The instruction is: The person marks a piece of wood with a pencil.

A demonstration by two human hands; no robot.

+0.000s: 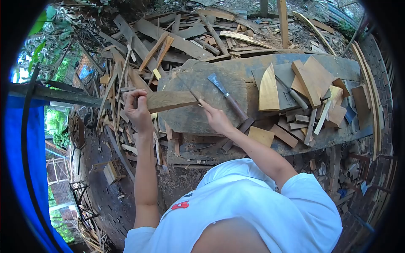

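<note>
My left hand (138, 110) is closed on the left end of a wooden block (172, 101), which lies level above the round chopping block (198, 122). My right hand (217, 119) is closed at the block's right end, gripping a thin, dark, pointed tool (188, 87) that slants up and left past the wood; its exact kind does not show. Just beyond this hand, a broad-bladed chisel (228, 97) with a wooden handle rests on the chopping block.
A long worn bench (236, 67) holds a pale pointed board (269, 89), another wooden-handled tool (293, 93) and several wood offcuts (312, 80). Scrap planks (177, 40) are heaped behind and to the left. A blue sheet (25, 160) hangs at far left.
</note>
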